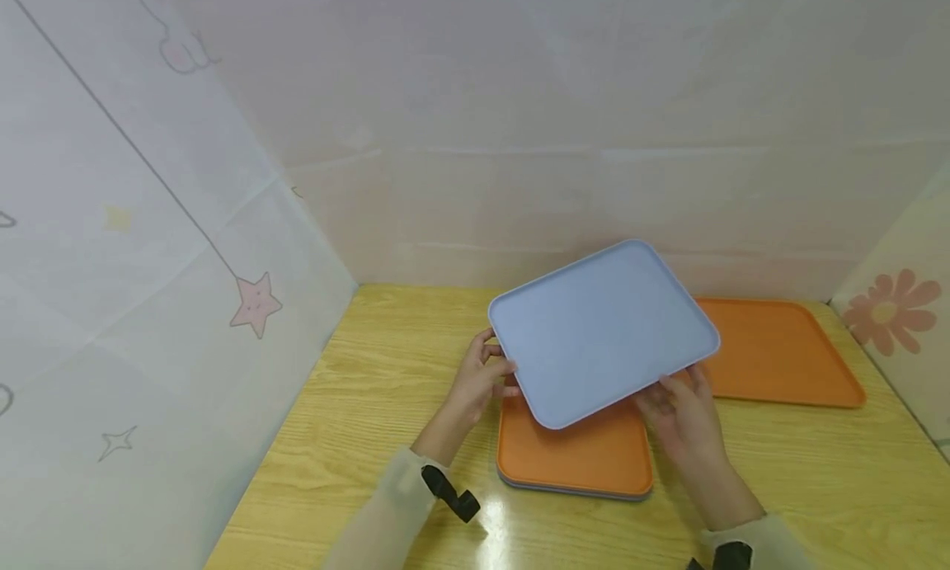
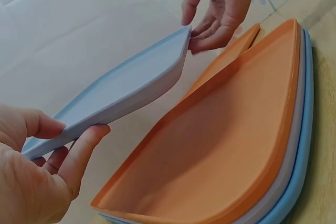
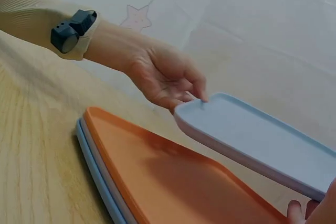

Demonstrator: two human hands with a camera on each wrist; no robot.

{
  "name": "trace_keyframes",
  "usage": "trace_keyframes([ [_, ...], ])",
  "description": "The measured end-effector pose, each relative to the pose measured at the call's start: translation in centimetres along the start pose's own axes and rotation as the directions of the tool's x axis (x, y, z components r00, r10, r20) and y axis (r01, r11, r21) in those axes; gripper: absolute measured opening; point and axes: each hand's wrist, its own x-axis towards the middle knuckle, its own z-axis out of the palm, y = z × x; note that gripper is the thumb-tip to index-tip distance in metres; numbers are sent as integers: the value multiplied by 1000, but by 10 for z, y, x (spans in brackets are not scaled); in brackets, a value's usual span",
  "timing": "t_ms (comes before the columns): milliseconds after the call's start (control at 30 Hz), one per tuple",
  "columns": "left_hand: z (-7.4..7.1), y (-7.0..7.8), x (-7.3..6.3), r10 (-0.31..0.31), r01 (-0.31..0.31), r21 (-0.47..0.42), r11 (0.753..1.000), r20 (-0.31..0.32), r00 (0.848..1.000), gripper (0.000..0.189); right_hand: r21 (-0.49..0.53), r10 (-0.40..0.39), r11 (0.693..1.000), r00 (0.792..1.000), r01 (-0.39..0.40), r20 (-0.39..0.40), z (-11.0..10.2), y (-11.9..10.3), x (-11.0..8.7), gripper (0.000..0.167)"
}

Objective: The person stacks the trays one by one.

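A light blue tray [image 1: 601,331] is held up at a slant above a stack of trays. On its left edge, my left hand [image 1: 477,380] pinches the rim between thumb and fingers. My right hand [image 1: 684,421] grips the near edge toward the right corner, also with thumb and fingers. Beneath lies the stack, topped by an orange tray [image 1: 575,454]; the left wrist view shows a greyish tray [image 2: 286,163] and a blue tray [image 2: 302,171] under it. The held tray hides the stack's far part in the head view.
Another orange tray [image 1: 779,351] lies flat at the back right of the wooden table [image 1: 356,421]. Patterned cloth walls [image 1: 519,141] stand behind the table and on both sides. Black wrist cameras [image 1: 453,494] sit on the sleeves.
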Motion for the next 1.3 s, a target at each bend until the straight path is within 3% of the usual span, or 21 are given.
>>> trace_keyframes([
  [267, 7, -2, -4, 2, -3, -15, 1000, -19, 1000, 72, -53, -37, 998, 995, 32, -89, 12, 15, 3, 82],
  [567, 13, -5, -7, -4, 2, -46, 999, -24, 1000, 72, -165, -107, 983, 985, 84, -133, 18, 17, 10, 85],
  [867, 14, -6, -13, -24, 26, -61, 998, 28, 999, 78, -175, -110, 981, 983, 83, -148, 9, 11, 14, 77],
  [1000, 4, -4, -14, -38, 41, -60, 997, 46, 998, 74, -193, -78, 980, 992, 57, -103, 0, 6, 17, 78],
  [1133, -11, 5, -12, -28, 31, -32, 999, 74, 997, 62, -234, -26, 972, 1000, 26, 0, -10, 0, 20, 82],
  [1300, -25, 22, -8, -36, 16, 135, 991, 141, 989, 52, -367, 20, 930, 993, 23, 113, -20, -10, 23, 81],
])
